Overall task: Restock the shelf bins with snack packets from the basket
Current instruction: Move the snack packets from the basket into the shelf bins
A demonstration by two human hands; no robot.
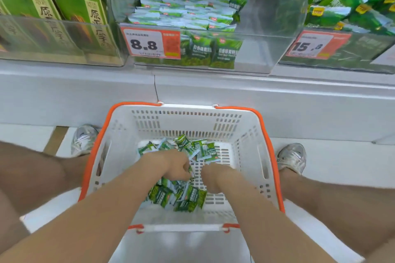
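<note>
Both forearms reached down from the bottom of the head view into the white basket, which sat on the floor between the person's shoes. The left hand was closed in a fist, its fingers curled around a few snack packets, whose edges showed at the knuckles. The right hand was turned knuckles-up over the basket floor. Its fingers were tucked underneath, so I could not tell whether they pinched anything.

Loose green packets lay in two small heaps, one beyond the hands and one nearer the camera. Above, the clear shelf bin behind the 8.8 price tag held neat rows on its left side and bare room on its right.

The risk, as I judged it, was a loose handful. Slick packets could slip out on the lift and drop to the floor. Tipped in carelessly, they could also knock the standing rows over.
</note>
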